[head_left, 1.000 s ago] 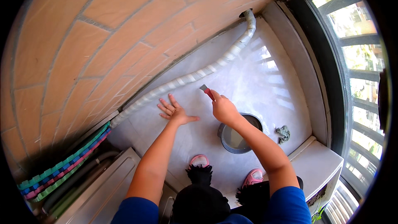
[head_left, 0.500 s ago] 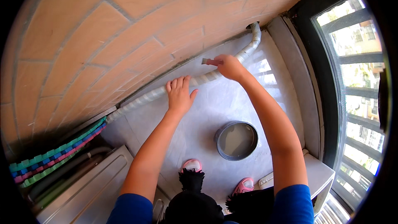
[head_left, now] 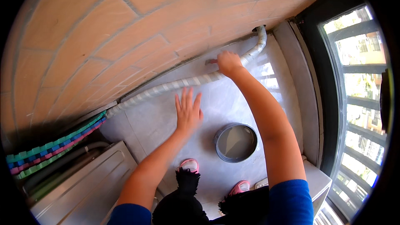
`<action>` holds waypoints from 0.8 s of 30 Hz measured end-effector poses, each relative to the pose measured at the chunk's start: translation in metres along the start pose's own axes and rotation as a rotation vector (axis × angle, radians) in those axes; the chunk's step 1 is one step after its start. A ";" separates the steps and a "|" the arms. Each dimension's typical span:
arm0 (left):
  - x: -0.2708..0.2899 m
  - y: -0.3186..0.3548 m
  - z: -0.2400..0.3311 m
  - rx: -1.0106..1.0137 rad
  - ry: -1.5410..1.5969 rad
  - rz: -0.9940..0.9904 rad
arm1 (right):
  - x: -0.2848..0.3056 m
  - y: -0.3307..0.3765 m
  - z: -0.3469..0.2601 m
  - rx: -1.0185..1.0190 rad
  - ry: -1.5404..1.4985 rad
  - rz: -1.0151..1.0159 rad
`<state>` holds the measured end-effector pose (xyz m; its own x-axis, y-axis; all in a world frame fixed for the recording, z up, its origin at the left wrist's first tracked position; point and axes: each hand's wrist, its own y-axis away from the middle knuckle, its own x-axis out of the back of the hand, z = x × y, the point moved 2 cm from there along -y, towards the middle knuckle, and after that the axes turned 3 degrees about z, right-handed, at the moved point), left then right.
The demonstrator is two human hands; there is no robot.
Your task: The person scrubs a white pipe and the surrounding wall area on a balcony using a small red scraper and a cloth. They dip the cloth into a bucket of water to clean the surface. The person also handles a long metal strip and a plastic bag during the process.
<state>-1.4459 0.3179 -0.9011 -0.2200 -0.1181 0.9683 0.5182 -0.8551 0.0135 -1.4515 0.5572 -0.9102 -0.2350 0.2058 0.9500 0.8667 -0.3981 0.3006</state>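
A wrapped pale pipe runs along the foot of the tiled wall and bends into a hole at the far right. Beyond the pipe, my right hand is closed on a small red-handled tool with a flat grey tip. Whether it is a brush or a scraper, I cannot tell. My left hand hovers on the near side of the pipe, fingers spread, holding nothing and slightly blurred. Below and between my forearms stands a round grey tub with cloudy liquid inside.
Orange brick-patterned wall rises along the far side. At left are a metal-coloured panel and colourful woven strips. A dark-framed window bounds the right, with a low white bench below. Pink shoes stand on the grey floor.
My left hand has lifted off the pipe and drawn back toward me, fingers spreading. The right hand stays beyond the pipe with the red-handled tool, its wrist turned slightly.
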 end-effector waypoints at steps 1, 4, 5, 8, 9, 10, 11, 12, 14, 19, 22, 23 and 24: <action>-0.010 0.025 0.002 0.038 0.019 -0.069 | -0.001 -0.001 0.002 0.023 0.023 0.014; -0.019 0.039 -0.004 0.456 0.207 -0.415 | 0.010 -0.006 0.018 0.053 -0.165 0.062; -0.019 0.039 -0.007 0.646 0.294 -0.550 | 0.018 -0.010 0.023 0.058 -0.273 0.078; -0.025 0.036 -0.004 0.714 0.200 -0.767 | 0.037 -0.012 0.030 0.031 -0.207 0.061; -0.027 0.032 -0.001 0.737 0.176 -0.777 | 0.044 -0.012 0.034 0.008 -0.226 0.072; -0.028 0.030 0.002 0.761 0.152 -0.787 | 0.040 -0.013 0.040 0.056 -0.161 0.155; -0.030 0.033 0.003 0.783 0.121 -0.811 | 0.039 -0.013 0.039 0.060 -0.166 0.082; -0.033 0.035 0.002 0.762 0.150 -0.760 | 0.039 -0.014 0.038 0.064 -0.171 0.008; -0.037 0.040 0.003 0.729 0.175 -0.701 | 0.032 -0.016 0.032 0.121 -0.105 -0.175; -0.038 0.042 0.000 0.701 0.226 -0.635 | 0.005 -0.017 -0.006 0.199 0.022 -0.129; -0.040 0.043 0.001 0.702 0.247 -0.617 | 0.000 -0.016 -0.019 0.184 0.131 -0.136; -0.043 0.044 0.000 0.701 0.249 -0.608 | -0.002 -0.015 -0.021 0.183 0.182 -0.132; -0.045 0.045 0.000 0.701 0.252 -0.599 | -0.003 -0.014 -0.024 0.198 0.133 -0.108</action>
<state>-1.4129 0.2845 -0.9439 -0.7383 0.0660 0.6712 0.6210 -0.3218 0.7147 -1.4731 0.5410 -0.9155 -0.3748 0.1131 0.9202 0.8998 -0.1946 0.3904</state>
